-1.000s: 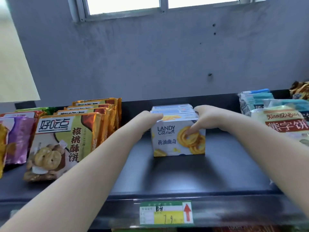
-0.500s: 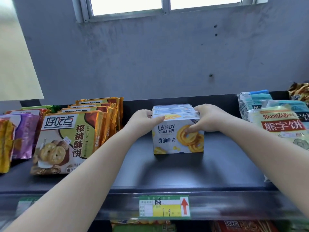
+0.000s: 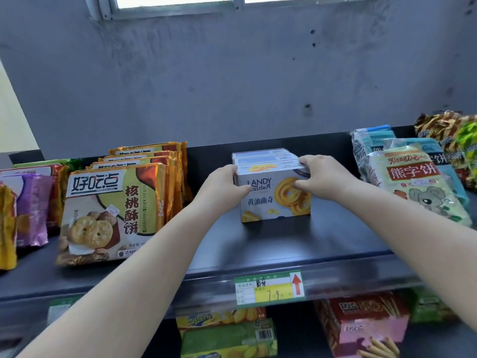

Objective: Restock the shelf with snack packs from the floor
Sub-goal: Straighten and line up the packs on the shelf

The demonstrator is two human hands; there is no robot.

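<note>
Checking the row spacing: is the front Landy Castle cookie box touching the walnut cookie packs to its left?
Apart. The head view shows bare dark shelf between the front cookie box and the walnut cookie packs, with the left hand in that gap.

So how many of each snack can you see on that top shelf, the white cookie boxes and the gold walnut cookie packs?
White Landy Castle cookie boxes: 3, one behind another, with the left hand and right hand gripping the front one.
Gold walnut cookie packs: 4, standing in a row front to back.
Total: 7
</note>
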